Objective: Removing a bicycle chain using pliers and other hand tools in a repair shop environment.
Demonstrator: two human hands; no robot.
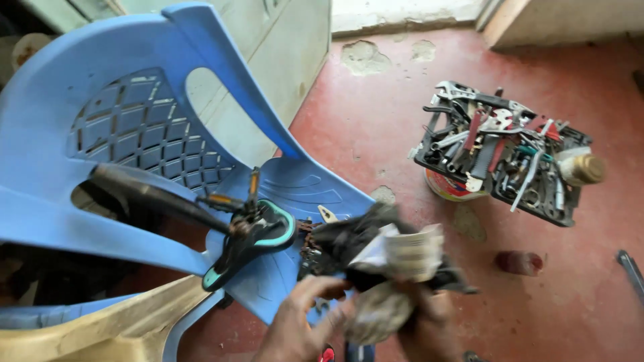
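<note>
Black tray [567, 216] heaped with steel wrenches [463, 139] and pliers [500, 121]

Motion blur smears the bundle of dark and pale rags [386, 258], so its folds and what lies inside it cannot be made out. Both hands are cut off by the lower edge: the left hand [298, 322] shows only fingers and part of the back, the right hand [429, 322] is mostly covered by the rags, and its grip cannot be read. The blue plastic chair [134, 121] runs out of the frame at left and below. The tools in the black crate [500, 154] are too tangled and small to tell apart. A dark bar [632, 271] is clipped by the right edge.
</note>
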